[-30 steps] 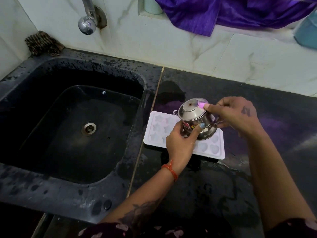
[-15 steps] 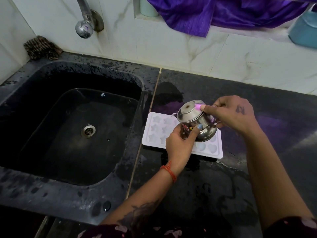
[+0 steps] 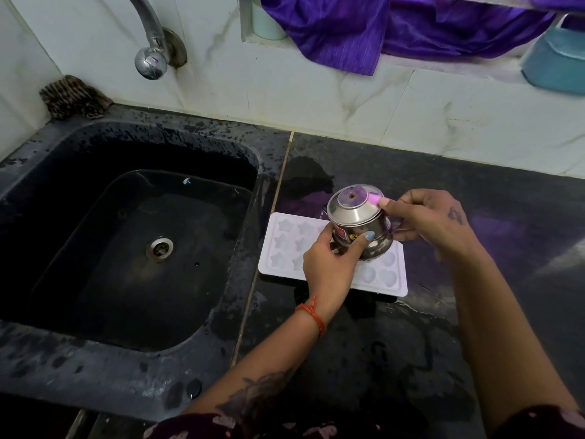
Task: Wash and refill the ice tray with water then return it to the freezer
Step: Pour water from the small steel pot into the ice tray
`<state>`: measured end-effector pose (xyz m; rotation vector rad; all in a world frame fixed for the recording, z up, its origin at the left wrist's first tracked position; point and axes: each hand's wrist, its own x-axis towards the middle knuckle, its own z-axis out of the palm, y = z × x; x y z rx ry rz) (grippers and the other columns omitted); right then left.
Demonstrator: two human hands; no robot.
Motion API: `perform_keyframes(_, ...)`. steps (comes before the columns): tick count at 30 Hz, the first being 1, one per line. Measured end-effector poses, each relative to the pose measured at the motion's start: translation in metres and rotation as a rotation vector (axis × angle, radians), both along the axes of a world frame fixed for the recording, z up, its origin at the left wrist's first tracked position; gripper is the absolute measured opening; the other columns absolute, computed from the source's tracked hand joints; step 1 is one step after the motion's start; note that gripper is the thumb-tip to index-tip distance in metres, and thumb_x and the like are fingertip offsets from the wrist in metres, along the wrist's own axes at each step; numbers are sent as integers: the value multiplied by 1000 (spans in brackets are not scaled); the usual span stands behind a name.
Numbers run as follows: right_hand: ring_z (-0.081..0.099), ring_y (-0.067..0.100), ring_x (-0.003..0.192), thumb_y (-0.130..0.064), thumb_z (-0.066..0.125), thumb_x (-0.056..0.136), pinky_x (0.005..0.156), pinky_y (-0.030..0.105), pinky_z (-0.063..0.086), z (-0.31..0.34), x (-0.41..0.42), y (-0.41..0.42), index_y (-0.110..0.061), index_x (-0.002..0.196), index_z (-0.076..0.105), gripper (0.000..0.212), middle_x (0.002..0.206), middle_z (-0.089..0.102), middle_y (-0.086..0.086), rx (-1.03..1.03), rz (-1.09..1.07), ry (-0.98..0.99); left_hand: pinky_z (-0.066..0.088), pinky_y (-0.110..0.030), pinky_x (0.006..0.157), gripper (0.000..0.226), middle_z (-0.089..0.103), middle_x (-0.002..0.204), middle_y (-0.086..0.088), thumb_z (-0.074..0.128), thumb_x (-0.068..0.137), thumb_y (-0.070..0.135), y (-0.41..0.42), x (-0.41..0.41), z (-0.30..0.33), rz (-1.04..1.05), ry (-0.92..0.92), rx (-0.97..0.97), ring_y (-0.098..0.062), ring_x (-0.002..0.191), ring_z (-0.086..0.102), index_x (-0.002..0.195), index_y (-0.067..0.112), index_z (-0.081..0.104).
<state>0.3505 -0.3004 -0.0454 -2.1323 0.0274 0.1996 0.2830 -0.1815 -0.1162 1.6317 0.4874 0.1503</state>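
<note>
At the far left a dark scrubber (image 3: 74,97) lies on the back corner of the black sink (image 3: 104,369), under the chrome tap (image 3: 150,42). To the right, on the wet black worktop (image 3: 364,359) just beside the sink's edge, the white ice tray (image 3: 286,245) lies flat, its star moulds bare at the left end and heart moulds at the right. Above its middle the left hand (image 3: 329,267) curls its fingers and thumb round the lower body of a small steel pot (image 3: 357,223), and the right hand (image 3: 430,220) grips the pot's far side, its forefinger pressed on the lid. Compared with half a second ago, the pot is tipped further toward the sink, its lid facing the camera more squarely; both hands hold as before, and the tray has not moved. Purple cloth (image 3: 348,26) hangs over the ledge behind, with a blue tub (image 3: 557,61) at the far right.
</note>
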Motion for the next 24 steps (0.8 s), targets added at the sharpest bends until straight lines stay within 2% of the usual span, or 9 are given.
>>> perform_keyframes(3, 70, 24, 76, -32, 71, 81, 68, 35, 59, 3, -1, -6, -11, 67, 61, 27, 73, 69, 8, -19, -16, -22, 50, -20, 84, 43, 71, 103, 7, 72, 77, 44, -5, 2, 1, -27, 9, 6, -5, 94, 64, 113, 21, 65)
perform_keyframes(9, 70, 21, 67, -44, 71, 77, 75, 45, 59, 6, 1, -16, -15, 67, 63, 32, 69, 71, 5, -172, -10, -79, 53, -29, 88, 42, 73, 99, 5, 71, 78, 45, -18, 4, -5, -74, 24, -37, -7, 93, 67, 109, 17, 66)
perform_keyframes(15, 67, 22, 68, -52, 69, 73, 68, 36, 53, 10, 1, -19, -18, 63, 60, 37, 66, 68, 3, -273, 11, -124, 52, -24, 86, 33, 73, 95, 8, 69, 80, 45, -27, 2, -7, -98, 32, -70, -3, 90, 66, 102, 21, 67)
perform_keyframes(19, 64, 19, 66, -54, 67, 75, 55, 22, 41, 10, 2, -19, -18, 64, 60, 38, 63, 65, 1, -310, 25, -126, 51, -22, 86, 34, 72, 99, 7, 68, 81, 44, -28, 2, -8, -115, 35, -72, -4, 93, 66, 105, 20, 67)
perform_keyframes(24, 62, 14, 61, -56, 67, 75, 52, 20, 39, 12, 2, -19, -17, 65, 61, 41, 60, 64, -2, -340, 27, -135, 49, -16, 82, 32, 71, 96, 9, 68, 82, 44, -28, 2, -8, -116, 36, -72, -2, 91, 65, 104, 20, 67)
